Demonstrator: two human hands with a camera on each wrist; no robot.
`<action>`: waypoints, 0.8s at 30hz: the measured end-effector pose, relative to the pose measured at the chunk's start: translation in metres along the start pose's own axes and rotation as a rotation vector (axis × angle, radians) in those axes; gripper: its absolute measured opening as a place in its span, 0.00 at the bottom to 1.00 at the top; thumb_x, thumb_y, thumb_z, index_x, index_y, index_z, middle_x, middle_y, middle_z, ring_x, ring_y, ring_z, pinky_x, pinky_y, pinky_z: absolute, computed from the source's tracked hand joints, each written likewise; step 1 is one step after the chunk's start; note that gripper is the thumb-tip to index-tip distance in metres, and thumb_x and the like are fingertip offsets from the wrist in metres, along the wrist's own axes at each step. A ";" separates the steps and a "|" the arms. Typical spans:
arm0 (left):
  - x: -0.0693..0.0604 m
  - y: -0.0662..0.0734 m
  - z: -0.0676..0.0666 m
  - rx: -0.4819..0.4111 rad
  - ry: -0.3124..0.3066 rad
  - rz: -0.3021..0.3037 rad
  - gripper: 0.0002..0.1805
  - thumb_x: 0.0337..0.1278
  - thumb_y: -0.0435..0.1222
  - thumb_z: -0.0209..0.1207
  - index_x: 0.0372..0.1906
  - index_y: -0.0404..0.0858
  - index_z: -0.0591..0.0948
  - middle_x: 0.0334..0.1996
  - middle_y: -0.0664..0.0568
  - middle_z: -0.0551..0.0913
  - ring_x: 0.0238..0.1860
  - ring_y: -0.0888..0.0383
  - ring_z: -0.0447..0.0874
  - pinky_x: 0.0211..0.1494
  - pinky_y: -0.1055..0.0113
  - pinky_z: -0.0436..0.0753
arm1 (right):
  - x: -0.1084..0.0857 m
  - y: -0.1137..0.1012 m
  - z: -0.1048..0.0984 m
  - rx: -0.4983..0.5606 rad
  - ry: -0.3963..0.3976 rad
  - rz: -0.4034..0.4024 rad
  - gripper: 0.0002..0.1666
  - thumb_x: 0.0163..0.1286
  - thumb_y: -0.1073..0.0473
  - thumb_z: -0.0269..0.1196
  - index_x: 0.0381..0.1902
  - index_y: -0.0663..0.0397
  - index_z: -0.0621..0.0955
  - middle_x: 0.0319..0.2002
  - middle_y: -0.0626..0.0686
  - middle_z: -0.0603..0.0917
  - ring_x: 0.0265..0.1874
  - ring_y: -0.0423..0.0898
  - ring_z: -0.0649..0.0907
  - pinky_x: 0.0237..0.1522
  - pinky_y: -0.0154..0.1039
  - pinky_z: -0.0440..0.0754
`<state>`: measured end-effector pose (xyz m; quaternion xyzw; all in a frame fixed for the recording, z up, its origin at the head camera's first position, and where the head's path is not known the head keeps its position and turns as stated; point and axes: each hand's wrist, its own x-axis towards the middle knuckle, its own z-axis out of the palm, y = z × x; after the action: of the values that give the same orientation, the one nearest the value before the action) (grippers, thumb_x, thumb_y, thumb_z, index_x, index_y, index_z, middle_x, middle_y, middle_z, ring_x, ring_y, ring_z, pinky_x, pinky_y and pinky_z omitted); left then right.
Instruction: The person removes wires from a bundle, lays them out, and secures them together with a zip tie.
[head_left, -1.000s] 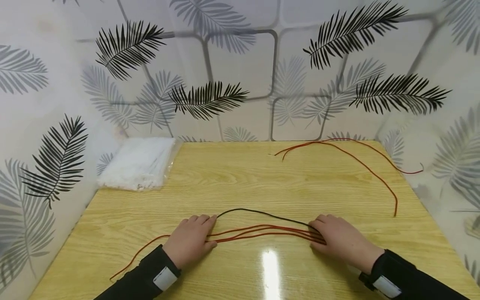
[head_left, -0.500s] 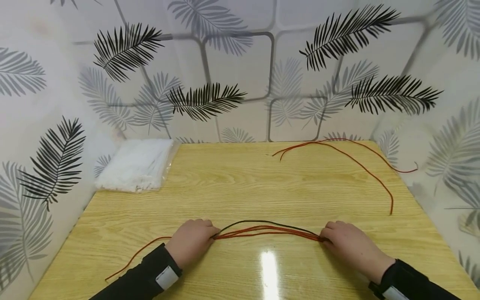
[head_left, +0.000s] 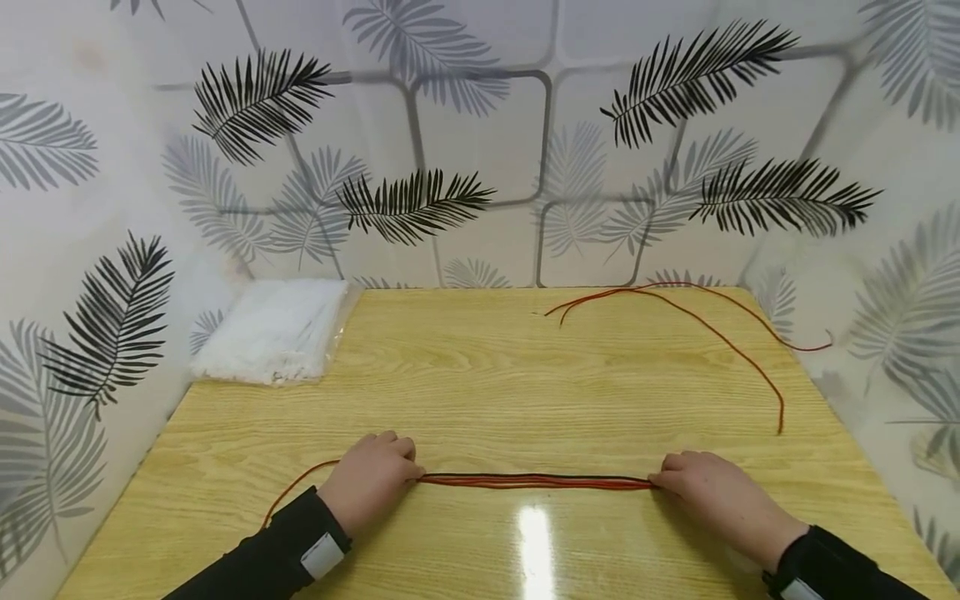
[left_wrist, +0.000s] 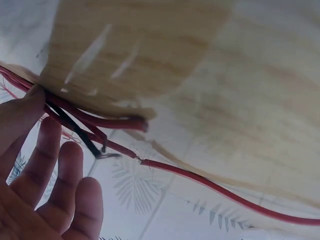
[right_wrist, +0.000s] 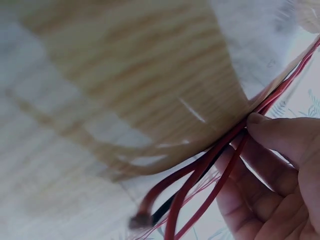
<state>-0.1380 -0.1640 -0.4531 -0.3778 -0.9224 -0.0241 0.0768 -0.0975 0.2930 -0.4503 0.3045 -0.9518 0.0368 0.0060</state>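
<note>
A bundle of red wires and one black wire [head_left: 536, 476] runs straight between the two hands, just over or on the wooden table. My left hand [head_left: 370, 482] pinches its left end between thumb and forefinger. In the left wrist view the black wire's end [left_wrist: 90, 145] shows bare strands beside red wire ends [left_wrist: 132, 123]; the other fingers are loosely bent. My right hand [head_left: 723, 500] pinches the right end. Past its thumb, red wires [right_wrist: 185, 195] and the black one fan out, and a thicker end [right_wrist: 141, 220] looks cut. A longer red wire [head_left: 296, 485] trails left.
Loose red wires [head_left: 720, 332] lie curved at the back right of the table [head_left: 450, 375], one reaching past its right edge. A clear bag of white items [head_left: 270, 329] rests at the back left. Patterned sheeting [head_left: 480, 125] surrounds the table at the back and sides.
The wires between the hands were arched and spread; they are now straight and close together. The right hand has moved right, the left slightly left, and both now hold by their fingertips.
</note>
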 end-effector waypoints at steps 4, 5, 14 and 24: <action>0.000 -0.002 -0.001 -0.007 -0.020 0.006 0.07 0.55 0.36 0.67 0.35 0.53 0.90 0.28 0.62 0.78 0.28 0.62 0.70 0.32 0.68 0.70 | 0.000 0.003 -0.003 0.026 0.002 0.003 0.08 0.62 0.63 0.70 0.38 0.44 0.86 0.31 0.37 0.81 0.30 0.35 0.80 0.34 0.38 0.82; 0.000 -0.002 -0.001 -0.011 -0.017 0.006 0.07 0.55 0.36 0.67 0.35 0.52 0.90 0.28 0.62 0.79 0.29 0.62 0.72 0.33 0.68 0.72 | 0.000 0.003 -0.004 0.033 0.005 0.001 0.08 0.62 0.63 0.70 0.37 0.43 0.85 0.31 0.37 0.81 0.30 0.35 0.80 0.34 0.38 0.82; 0.001 -0.001 -0.002 -0.030 0.025 -0.003 0.04 0.54 0.35 0.67 0.29 0.48 0.85 0.25 0.60 0.81 0.28 0.61 0.79 0.34 0.64 0.78 | -0.002 0.008 -0.002 0.049 0.052 -0.086 0.10 0.61 0.64 0.71 0.32 0.41 0.83 0.31 0.37 0.79 0.30 0.34 0.78 0.32 0.37 0.79; -0.001 0.000 -0.003 -0.041 0.003 -0.024 0.04 0.55 0.34 0.67 0.28 0.47 0.85 0.26 0.60 0.80 0.29 0.61 0.77 0.35 0.63 0.78 | -0.004 0.015 0.000 0.090 0.073 -0.115 0.12 0.60 0.65 0.71 0.33 0.39 0.84 0.33 0.36 0.79 0.31 0.31 0.77 0.33 0.35 0.80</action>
<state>-0.1372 -0.1655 -0.4502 -0.3682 -0.9260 -0.0445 0.0701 -0.1025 0.3074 -0.4518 0.3573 -0.9292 0.0903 0.0291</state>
